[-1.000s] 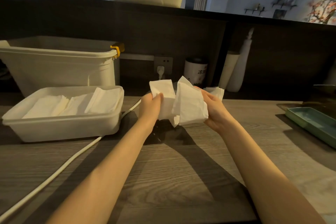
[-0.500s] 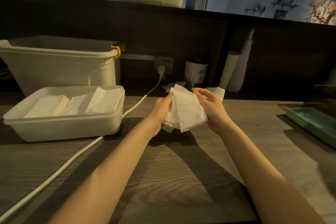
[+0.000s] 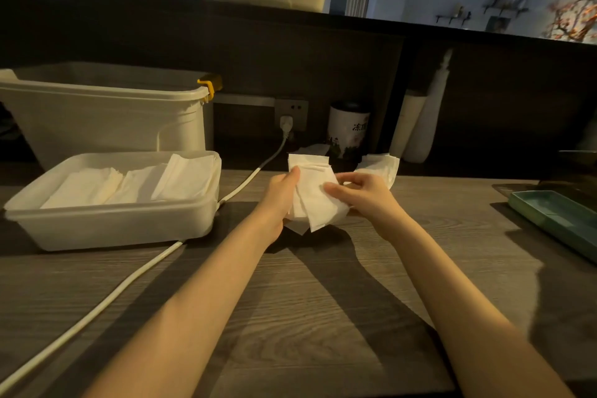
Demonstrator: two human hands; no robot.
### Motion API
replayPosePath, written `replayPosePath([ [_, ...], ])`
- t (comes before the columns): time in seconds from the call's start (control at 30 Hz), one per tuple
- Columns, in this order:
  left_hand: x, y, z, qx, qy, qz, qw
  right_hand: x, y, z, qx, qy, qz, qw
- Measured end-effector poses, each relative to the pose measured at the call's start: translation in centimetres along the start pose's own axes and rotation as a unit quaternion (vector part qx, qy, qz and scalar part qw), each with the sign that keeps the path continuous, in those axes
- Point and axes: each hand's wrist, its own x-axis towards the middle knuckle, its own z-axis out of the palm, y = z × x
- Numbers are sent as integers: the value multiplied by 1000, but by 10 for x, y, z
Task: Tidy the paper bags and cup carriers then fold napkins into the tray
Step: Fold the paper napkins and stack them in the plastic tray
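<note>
A person's left hand and right hand close on a bunch of white paper napkins held just above the grey wood-grain tabletop, right of the shallow white plastic tray already lined with folded napkins. A second ago the sheets were spread apart between the hands; now they are gathered into one overlapped sheaf. Each grip is clamped on it: the left hand's fingers curl round its left edge, the right hand pinches its face with thumb and forefinger. The fold looks nearly done, with the carry to the tray next. The sheaf's long axis runs from upper left to lower right, its loose corners pointing down toward the person. More white napkins lie behind the right hand.
</note>
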Motion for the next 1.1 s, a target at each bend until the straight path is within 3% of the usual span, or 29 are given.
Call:
replayPosePath([
  [0.3,1,1,-2,-29,20,-28,999,-1,2,-5,22,20,-9,1000],
  [0.5,6,-4,-5,-23,19,-32,999,-2,-9,-5,171,16,-11,985],
  [0.77,3,-3,-6,-46,-69,-24,996,-2,-1,15,65,36,-69,995],
  [0.97,1,0,-11,70,-72,32,994,-3,0,18,19,50,-69,996],
  [1.1,4,7,-17,35,4,57,998,0,2,18,1,61,-68,996],
])
